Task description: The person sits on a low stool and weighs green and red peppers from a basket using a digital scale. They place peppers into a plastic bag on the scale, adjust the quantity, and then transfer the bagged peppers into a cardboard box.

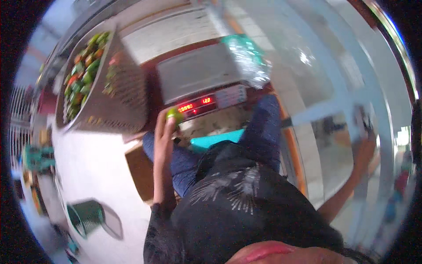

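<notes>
My left hand (165, 125) grips a small round green fruit (175, 115) just in front of a digital scale, its fingers closed round it. The scale's flat grey weighing plate (198, 72) carries nothing, and its panel (209, 103) shows lit red digits. A bundle of clear and green plastic bags (248, 59) lies at the plate's right edge. Far out to the right, my right hand (367, 143) is beside a pale blue frame (356, 99). Motion blur smears its fingers, and whether it holds anything is unclear.
A tall beige basket (125, 94) full of green and orange-red produce (81, 81) stands left of the scale. A green mesh bin (85, 218) is on the white floor at lower left. Turquoise material (215, 141) lies between my knees. Glass panels (303, 57) extend along the right.
</notes>
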The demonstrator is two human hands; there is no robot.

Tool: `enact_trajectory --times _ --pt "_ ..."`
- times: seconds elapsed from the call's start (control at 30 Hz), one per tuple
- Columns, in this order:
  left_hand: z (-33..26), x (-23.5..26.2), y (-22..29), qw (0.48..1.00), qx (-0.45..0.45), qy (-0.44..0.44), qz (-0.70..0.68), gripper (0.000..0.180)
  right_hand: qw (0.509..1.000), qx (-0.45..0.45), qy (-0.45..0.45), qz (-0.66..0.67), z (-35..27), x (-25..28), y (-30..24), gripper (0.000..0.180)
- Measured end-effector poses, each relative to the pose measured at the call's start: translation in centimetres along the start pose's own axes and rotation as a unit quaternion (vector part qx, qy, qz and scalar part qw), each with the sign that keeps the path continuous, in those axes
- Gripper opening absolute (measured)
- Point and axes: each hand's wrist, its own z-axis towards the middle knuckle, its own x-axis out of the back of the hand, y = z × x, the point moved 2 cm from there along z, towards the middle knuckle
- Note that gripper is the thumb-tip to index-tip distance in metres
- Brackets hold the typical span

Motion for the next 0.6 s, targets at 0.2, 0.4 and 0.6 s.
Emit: enact_trajectory --times 0.2,0.4,0.6 --pt "0.0 2.6 3.7 0.998 -0.063 0.01 -0.006 0.031 0.996 0.018 -0.078 0.033 2.1 4.0 -3.6 0.039" --pt "1.0 7.8 11.5 0.954 -0.236 0.168 0.081 0.034 0.991 0.002 -0.131 0.041 1.9 8.3 -5.5 0.038" --pt "6.8 17.8 16.4 0.776 -0.316 0.309 0.45 0.039 0.99 0.01 -0.129 -0.051 1.8 6.2 -3.6 0.037"
